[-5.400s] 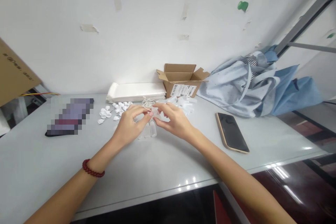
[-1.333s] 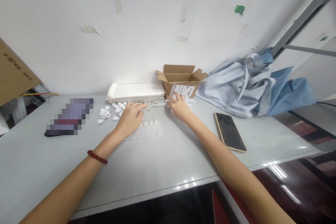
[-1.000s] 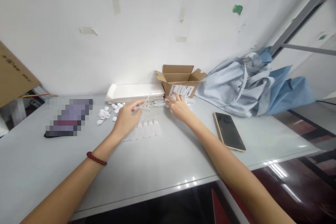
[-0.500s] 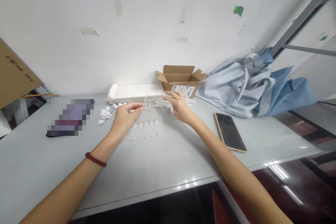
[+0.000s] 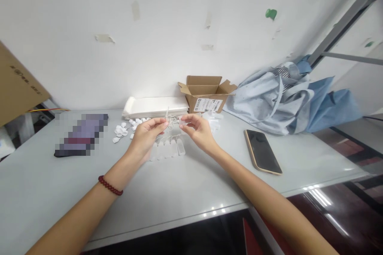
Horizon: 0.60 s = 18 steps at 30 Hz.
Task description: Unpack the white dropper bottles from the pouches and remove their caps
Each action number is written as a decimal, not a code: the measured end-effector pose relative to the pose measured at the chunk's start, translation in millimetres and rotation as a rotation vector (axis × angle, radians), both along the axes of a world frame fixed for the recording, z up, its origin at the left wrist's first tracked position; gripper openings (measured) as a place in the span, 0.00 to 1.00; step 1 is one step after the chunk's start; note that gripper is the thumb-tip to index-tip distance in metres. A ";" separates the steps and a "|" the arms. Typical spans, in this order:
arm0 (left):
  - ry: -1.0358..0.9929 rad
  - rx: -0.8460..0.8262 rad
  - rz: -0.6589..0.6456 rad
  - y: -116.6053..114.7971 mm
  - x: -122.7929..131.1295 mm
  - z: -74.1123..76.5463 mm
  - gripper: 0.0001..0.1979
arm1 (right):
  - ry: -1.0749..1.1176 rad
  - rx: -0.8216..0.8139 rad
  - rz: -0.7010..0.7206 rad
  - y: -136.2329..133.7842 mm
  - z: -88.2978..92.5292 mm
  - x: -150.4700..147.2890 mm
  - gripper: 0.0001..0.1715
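My left hand [image 5: 146, 135] pinches a thin white string [image 5: 168, 112], its end standing up above the fingertips. My right hand [image 5: 199, 131] is close by on the right, thumb and fingers drawn together. Something small and whitish shows at its fingertips, too small to make out. Behind and between the hands lies a tangle of white strings [image 5: 172, 121]. Below them, a row of several translucent white tags [image 5: 167, 149] with strings lies flat on the table, partly hidden by my left hand. More clear plastic pieces [image 5: 214, 121] sit beyond my right hand.
Small white pieces [image 5: 121, 130] are heaped left of my left hand. Behind stand a stack of white sheets or sleeves [image 5: 155, 105] and an open cardboard box [image 5: 209, 103]. A phone [image 5: 263, 151] and blue cloth [image 5: 269, 99] lie right; a blurred-out dark item [image 5: 82, 133] lies left.
My right hand has come left and down from the plastic pieces by the box to beside my left hand. The left hand still pinches the string, shifted slightly right.
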State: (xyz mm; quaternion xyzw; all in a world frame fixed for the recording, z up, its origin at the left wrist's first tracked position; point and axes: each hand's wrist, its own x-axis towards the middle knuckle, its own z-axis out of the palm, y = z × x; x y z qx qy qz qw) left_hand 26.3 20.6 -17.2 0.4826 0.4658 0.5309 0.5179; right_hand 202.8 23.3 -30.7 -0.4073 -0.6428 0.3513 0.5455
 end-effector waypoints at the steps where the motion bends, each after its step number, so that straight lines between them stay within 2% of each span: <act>1: -0.018 -0.002 0.000 -0.2 0.4 0.0 0.12 | -0.019 -0.001 0.016 -0.6 -1.4 -1.3 0.10; 5: -0.103 -0.025 -0.034 -1.2 -0.2 -0.1 0.11 | -0.063 0.006 0.107 -6.0 -3.5 -6.2 0.09; 8: -0.091 -0.044 -0.049 -3.0 -0.7 -0.2 0.10 | -0.039 0.016 0.135 -10.1 -3.0 -9.2 0.10; 18: 0.070 -0.008 -0.069 -7.7 1.3 -0.4 0.10 | -0.132 0.152 0.056 -12.9 -3.4 -9.3 0.10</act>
